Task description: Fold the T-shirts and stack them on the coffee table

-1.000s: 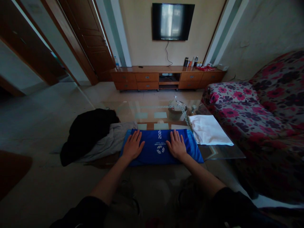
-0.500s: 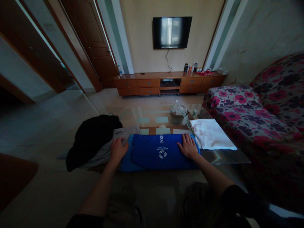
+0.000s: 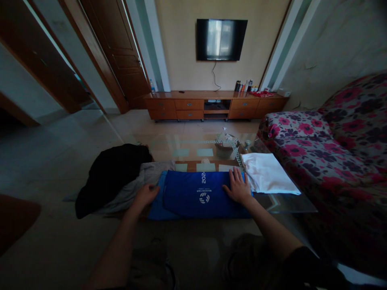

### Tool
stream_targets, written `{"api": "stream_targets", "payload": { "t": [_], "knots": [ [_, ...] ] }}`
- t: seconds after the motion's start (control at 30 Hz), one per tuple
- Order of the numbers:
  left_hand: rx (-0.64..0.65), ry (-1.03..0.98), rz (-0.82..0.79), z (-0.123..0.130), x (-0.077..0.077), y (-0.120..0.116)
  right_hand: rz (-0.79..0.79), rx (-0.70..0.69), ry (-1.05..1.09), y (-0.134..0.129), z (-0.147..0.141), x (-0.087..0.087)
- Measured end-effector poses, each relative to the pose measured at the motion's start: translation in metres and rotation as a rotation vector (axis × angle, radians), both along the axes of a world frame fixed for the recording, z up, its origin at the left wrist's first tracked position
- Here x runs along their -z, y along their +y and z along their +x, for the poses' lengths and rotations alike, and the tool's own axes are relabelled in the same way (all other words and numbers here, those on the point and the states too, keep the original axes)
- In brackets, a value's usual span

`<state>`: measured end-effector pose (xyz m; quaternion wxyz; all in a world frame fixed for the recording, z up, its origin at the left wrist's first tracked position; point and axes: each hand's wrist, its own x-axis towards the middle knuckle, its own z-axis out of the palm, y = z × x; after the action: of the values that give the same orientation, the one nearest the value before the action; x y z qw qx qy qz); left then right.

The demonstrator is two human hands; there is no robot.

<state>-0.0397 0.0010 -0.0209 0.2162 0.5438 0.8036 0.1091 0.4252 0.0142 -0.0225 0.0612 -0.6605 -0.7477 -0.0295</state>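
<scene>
A folded blue shirt with white print lies along the near side of the glass table, its lighter blue layer showing at the left. My left hand is closed at that left edge, thumb and fingers pinching the cloth. Flat on the right end of the shirt rests my right hand, fingers spread. Beside it on the right is a folded white garment. Left of the shirt, a grey garment lies partly under a heaped black garment.
The glass table has a patterned border; a bin and a glass bottle show near its far right. A flowered sofa stands at the right. Beyond are a low wooden cabinet and a wall television.
My left hand has come down slightly onto the shirt's left edge. My right hand stays flat on the right end. The view has shifted a little.
</scene>
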Motion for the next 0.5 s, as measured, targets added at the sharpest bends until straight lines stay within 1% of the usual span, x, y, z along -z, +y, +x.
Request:
{"api": "stream_targets", "payload": {
  "t": [0.07, 0.1, 0.2, 0.27, 0.37, 0.43, 0.5],
  "knots": [
    [0.014, 0.033, -0.025, -0.001, 0.001, 0.003, 0.008, -0.036, 0.025, -0.012, -0.009, -0.013],
    [0.028, 0.052, -0.041, 0.0, 0.001, 0.004, -0.014, -0.039, 0.05, -0.018, -0.013, -0.019],
    [0.077, 0.118, -0.093, 0.003, 0.0, 0.009, -0.137, -0.05, 0.119, -0.032, -0.019, -0.031],
    [0.099, 0.172, -0.096, 0.007, -0.001, 0.012, -0.195, -0.054, 0.146, -0.036, -0.018, -0.035],
    [0.119, 0.22, -0.064, 0.015, -0.003, 0.017, -0.227, -0.029, 0.157, -0.037, -0.012, -0.037],
    [0.129, 0.205, -0.071, 0.02, -0.004, 0.019, -0.24, -0.016, 0.152, -0.037, -0.01, -0.037],
    [0.122, 0.127, -0.094, 0.023, -0.004, 0.021, -0.239, -0.023, 0.157, -0.037, -0.01, -0.038]
  ]
}}
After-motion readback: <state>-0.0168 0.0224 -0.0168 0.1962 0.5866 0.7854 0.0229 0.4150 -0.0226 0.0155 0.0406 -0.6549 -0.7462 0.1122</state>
